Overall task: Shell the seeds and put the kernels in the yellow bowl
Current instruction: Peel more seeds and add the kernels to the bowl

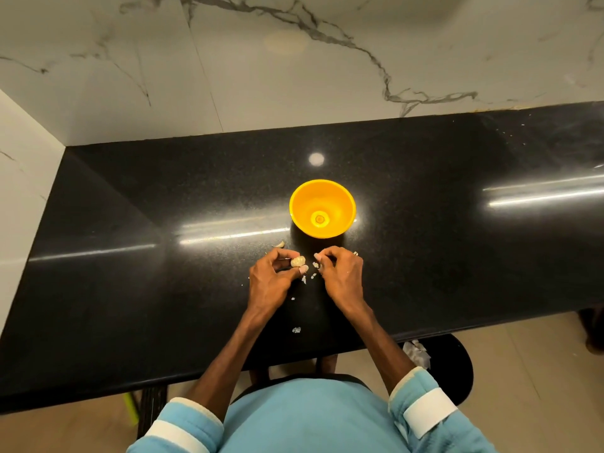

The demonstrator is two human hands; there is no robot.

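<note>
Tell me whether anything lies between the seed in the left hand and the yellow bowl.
Nothing visible. The left hand pinches the seed just short of the yellow bowl; only bare counter lies between. A loose shell lies left of that path.

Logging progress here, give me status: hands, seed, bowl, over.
Left hand pinching seed; right hand pinching shell bit. Yellow bowl upright, looks empty. Shell scraps on counter, none blocking bowl.

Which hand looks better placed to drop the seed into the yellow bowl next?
Probably the left hand: it already holds the pale seed close before the yellow bowl; the right hand pinches only a shell scrap.
</note>
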